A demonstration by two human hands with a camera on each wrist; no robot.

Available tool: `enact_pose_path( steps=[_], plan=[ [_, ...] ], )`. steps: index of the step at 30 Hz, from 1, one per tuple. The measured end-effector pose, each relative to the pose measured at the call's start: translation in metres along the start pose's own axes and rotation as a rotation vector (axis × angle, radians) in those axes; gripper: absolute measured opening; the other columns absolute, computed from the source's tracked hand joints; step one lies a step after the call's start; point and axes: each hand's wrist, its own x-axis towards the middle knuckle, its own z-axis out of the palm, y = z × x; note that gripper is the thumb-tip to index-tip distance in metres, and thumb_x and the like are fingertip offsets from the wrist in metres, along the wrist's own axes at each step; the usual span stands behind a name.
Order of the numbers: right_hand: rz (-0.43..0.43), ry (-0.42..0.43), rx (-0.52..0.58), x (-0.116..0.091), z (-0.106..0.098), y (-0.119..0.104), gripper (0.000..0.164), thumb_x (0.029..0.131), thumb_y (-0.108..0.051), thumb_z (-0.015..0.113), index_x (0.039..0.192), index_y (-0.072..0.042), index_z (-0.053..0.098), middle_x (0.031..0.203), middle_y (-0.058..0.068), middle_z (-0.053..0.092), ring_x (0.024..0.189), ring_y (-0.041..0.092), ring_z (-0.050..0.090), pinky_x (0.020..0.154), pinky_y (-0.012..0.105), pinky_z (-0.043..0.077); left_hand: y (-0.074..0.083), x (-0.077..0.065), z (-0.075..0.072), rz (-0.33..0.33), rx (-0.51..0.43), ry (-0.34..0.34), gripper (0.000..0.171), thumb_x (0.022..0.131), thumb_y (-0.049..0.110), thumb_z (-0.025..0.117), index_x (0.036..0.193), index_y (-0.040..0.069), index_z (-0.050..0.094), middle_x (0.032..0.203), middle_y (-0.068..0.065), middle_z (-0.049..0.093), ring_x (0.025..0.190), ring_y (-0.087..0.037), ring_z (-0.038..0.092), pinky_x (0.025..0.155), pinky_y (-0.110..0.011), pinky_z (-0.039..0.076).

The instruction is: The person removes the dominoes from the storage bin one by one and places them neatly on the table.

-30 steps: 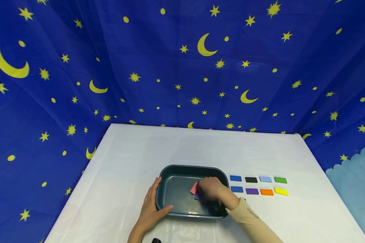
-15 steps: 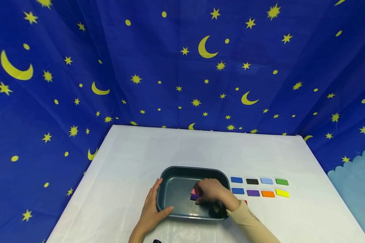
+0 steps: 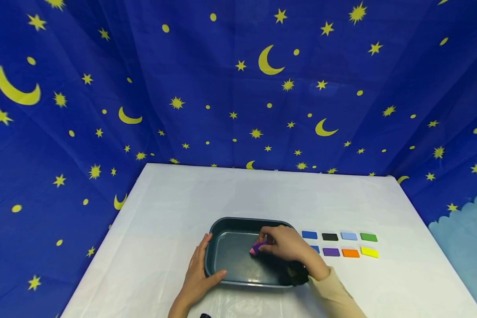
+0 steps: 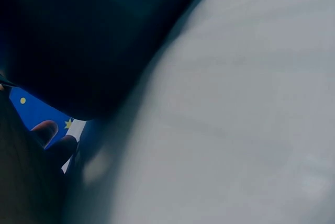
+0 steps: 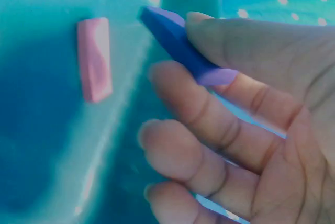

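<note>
My right hand [image 3: 288, 245] is over the right half of a dark, deep tray [image 3: 238, 218]. Between its thumb and index finger it pinches a small purple rectangular block [image 5: 180, 41], tilted. Its other fingers are bent and hold nothing. A matching pink block [image 5: 94, 59] lies on the tray floor in the right wrist view, apart from the fingers. In the head view the purple and pink blocks overlap. My left hand [image 3: 196, 274] rests at the tray's left end, fingers fairly straight along the outer wall, thumb reaching over the near rim.
Right of the tray, flat blocks lie in two rows, including black [image 3: 330, 237], light blue [image 3: 348, 236], green [image 3: 368, 237], purple [image 3: 331, 252], orange [image 3: 350, 253] and yellow [image 3: 369, 252]. A star-patterned blue cloth [image 3: 222, 88] hangs behind the white table [image 3: 175, 198].
My right hand has turned and its wrist has moved right, now partly covering a blue block and hiding the red one. The purple block has tilted in its fingers. My left hand stays put.
</note>
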Motion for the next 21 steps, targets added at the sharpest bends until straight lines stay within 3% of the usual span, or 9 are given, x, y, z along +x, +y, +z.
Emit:
enact_pose_path(
  steps=[6, 16, 21],
  plan=[
    [0.049, 0.144, 0.101, -0.019, -0.016, 0.008, 0.006, 0.088, -0.027, 0.068, 0.089, -0.022, 0.065, 0.069, -0.017, 0.05, 0.06, 0.003, 0.046, 0.054, 0.025, 0.039, 0.001, 0.0, 0.0, -0.016, -0.003, -0.009, 0.093, 0.071, 0.039, 0.076, 0.149, 0.033, 0.025, 0.155, -0.004, 0.023, 0.136, -0.034, 0.022, 0.095, -0.068, 0.024],
    [0.311, 0.416, 0.396, -0.063, -0.032, 0.027, 0.011, 0.089, -0.022, 0.068, 0.096, -0.014, 0.069, 0.068, -0.002, 0.054, 0.058, 0.014, 0.048, 0.051, 0.024, 0.038, 0.002, -0.001, -0.001, -0.036, 0.0, -0.022, 0.094, 0.071, 0.039, 0.076, 0.149, 0.034, 0.024, 0.155, -0.004, 0.021, 0.136, -0.039, 0.02, 0.094, -0.071, 0.021],
    [0.411, 0.474, 0.54, -0.084, -0.031, 0.039, 0.022, 0.087, -0.024, 0.07, 0.1, -0.006, 0.067, 0.075, 0.007, 0.056, 0.059, 0.016, 0.05, 0.051, 0.025, 0.042, 0.002, 0.0, -0.001, -0.038, -0.001, -0.021, 0.094, 0.071, 0.039, 0.076, 0.149, 0.033, 0.024, 0.155, -0.004, 0.022, 0.136, -0.038, 0.021, 0.094, -0.071, 0.022]
  ],
)
